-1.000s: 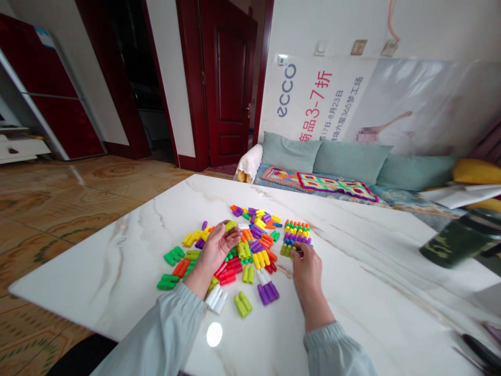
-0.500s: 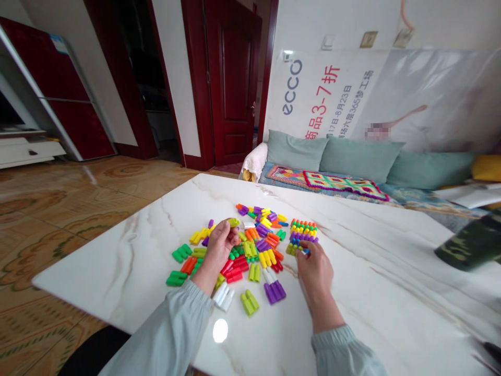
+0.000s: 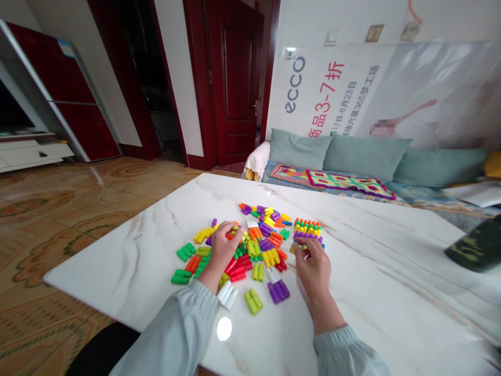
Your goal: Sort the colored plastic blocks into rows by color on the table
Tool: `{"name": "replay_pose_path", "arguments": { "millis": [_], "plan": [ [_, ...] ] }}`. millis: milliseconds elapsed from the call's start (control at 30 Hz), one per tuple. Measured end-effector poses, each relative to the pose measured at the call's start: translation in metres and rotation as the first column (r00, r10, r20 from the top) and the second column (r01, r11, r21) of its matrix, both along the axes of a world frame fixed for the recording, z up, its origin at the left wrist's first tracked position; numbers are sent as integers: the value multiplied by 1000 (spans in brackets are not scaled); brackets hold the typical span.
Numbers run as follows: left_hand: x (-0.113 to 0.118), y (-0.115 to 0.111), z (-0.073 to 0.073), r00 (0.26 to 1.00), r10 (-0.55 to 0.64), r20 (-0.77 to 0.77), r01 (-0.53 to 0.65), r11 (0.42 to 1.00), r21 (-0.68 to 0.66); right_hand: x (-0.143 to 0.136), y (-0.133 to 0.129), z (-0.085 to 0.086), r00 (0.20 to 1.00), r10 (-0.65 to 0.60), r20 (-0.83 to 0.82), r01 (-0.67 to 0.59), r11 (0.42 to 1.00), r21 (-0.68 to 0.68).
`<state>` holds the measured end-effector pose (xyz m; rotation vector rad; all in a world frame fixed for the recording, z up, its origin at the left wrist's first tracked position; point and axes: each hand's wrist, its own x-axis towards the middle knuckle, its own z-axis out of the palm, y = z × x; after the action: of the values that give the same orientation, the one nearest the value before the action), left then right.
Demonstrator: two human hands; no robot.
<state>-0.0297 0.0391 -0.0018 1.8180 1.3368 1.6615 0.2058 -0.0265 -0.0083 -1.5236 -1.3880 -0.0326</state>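
My left hand [image 3: 226, 246] reaches over the loose pile of plastic building blocks, fingers closed on a yellow-green block [image 3: 236, 228] that is mostly covered by them. At the right edge of the pile, my right hand [image 3: 314, 259] has its thumb and index finger pinched at the near left end of the joined blocks [image 3: 308, 228]. These show orange, green, yellow and purple knobs in rows; the near end lies partly behind my fingers. Between the hands are yellow blocks [image 3: 271, 257], red blocks [image 3: 239, 267] and a purple block [image 3: 278, 291].
The blocks lie on a white marbled table [image 3: 352, 303]. Nearest me are a white block [image 3: 227, 296] and a yellow-green block [image 3: 253, 301]. A dark camouflage-patterned object [image 3: 475, 245] stands at the right. Beyond the table is a sofa with pillows [image 3: 368, 159].
My left hand has lowered slightly, its fingers now stretched further over the block. My right fingers have drawn back slightly toward the near left end of the joined blocks. The view has shifted a little.
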Motion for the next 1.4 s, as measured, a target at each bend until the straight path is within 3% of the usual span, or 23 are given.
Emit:
{"name": "replay_pose_path", "arguments": {
  "millis": [133, 333, 567, 833, 1200, 1400],
  "plan": [
    [1, 0, -4, 979, 38, -199, -28, 998, 51, -3, 0, 1, 994, 105, -23, -106, 994, -12],
    [-2, 3, -9, 882, 127, -454, -84, 990, 114, -8, 1, 0, 985, 165, -41, -167, 985, -32],
    [2, -3, -5, 796, -5, -606, 14, 1000, 9, -9, 0, 0, 981, 185, -61, -188, 981, -40],
    [3, -3, -10, 791, -71, -608, 44, 997, -60, -14, -1, 2, 962, 259, -84, -264, 962, -63],
    [3, -1, -6, 802, 18, -597, 11, 999, 44, -19, 0, -3, 924, 382, 8, -366, 892, -264],
    [4, 0, -7, 863, 87, -498, -41, 994, 102, -19, 4, -9, 922, 387, -5, -380, 902, -206]
  ]
}}
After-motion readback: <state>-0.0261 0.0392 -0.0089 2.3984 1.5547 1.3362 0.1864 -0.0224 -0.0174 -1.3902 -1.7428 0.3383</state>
